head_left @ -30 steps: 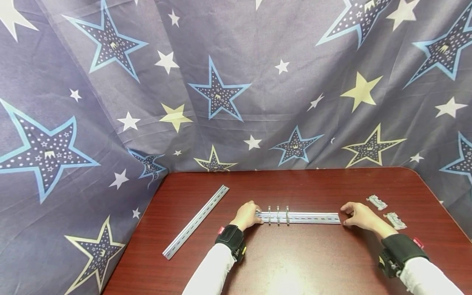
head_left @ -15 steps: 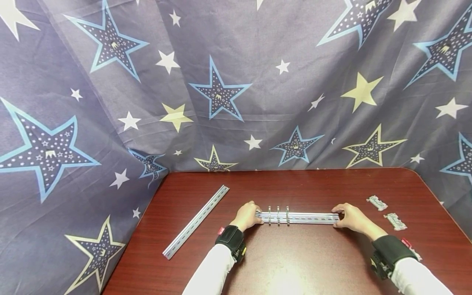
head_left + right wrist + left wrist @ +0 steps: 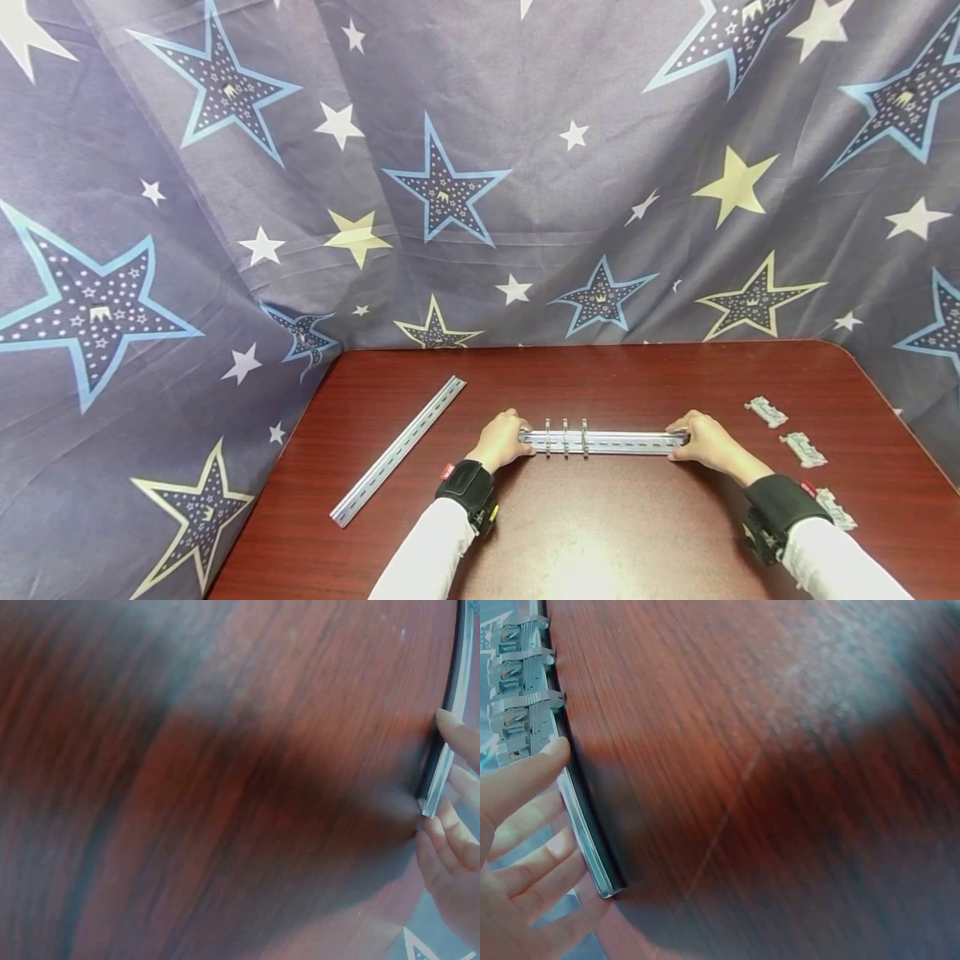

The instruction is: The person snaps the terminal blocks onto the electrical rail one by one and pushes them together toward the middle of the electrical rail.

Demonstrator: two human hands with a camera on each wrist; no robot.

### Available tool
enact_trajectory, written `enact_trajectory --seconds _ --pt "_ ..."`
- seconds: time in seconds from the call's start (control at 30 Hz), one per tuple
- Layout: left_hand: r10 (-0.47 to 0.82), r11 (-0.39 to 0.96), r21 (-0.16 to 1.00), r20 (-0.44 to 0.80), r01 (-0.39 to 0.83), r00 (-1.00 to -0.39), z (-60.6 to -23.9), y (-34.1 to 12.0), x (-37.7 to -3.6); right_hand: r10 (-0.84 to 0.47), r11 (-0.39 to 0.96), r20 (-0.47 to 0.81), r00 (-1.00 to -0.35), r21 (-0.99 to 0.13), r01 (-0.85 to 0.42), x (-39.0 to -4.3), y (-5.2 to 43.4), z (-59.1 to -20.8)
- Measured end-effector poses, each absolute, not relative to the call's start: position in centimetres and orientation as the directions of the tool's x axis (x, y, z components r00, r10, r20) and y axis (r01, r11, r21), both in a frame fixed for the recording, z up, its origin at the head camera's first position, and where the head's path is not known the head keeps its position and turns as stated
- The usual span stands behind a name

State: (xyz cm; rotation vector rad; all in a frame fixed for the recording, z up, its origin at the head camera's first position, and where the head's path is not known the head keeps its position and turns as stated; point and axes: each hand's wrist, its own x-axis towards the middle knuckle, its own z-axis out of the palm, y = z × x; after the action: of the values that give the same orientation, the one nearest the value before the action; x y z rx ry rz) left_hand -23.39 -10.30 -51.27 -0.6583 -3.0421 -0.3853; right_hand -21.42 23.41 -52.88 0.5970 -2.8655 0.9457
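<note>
A slotted metal DIN rail lies crosswise on the table, with three slim grey terminal blocks clipped on left of its middle. My left hand grips the rail's left end. In the left wrist view the thumb presses the rail's near edge just beside the terminal blocks, and the other fingers lie on the far side. The right end is held by my right hand. Its thumb is on the near edge of the rail in the right wrist view, with the fingers across from it.
A second, bare DIN rail lies slanted at the left of the brown table. Toward the right edge lie three loose terminal blocks, the nearest partly behind the right wrist band. A star-printed cloth hangs behind the table.
My right hand has moved left from just off the rail's right end and taken hold of it. The left hand and the rail stay in place; the nearest loose terminal block has come into view.
</note>
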Motion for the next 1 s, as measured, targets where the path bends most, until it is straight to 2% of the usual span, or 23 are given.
enact_trajectory --seconds 0.53,0.83,1.0 --pt "0.421 0.864 0.284 0.045 0.416 -0.906 -50.2 -9.7 -23.7 -0.313 0.72 0.108 -0.944 -0.621 -0.31 -21.3 22.8 -52.4" --pt "0.46 0.782 0.353 0.229 0.514 -0.858 -49.4 -7.8 -23.8 -0.321 0.707 0.106 -0.941 -0.634 -0.313 -21.2 22.8 -52.4" --pt "0.488 0.741 0.378 0.266 0.555 -0.832 -49.2 -6.6 -23.4 -0.327 0.708 0.105 -0.939 -0.632 -0.317 -21.3 22.8 -52.6"
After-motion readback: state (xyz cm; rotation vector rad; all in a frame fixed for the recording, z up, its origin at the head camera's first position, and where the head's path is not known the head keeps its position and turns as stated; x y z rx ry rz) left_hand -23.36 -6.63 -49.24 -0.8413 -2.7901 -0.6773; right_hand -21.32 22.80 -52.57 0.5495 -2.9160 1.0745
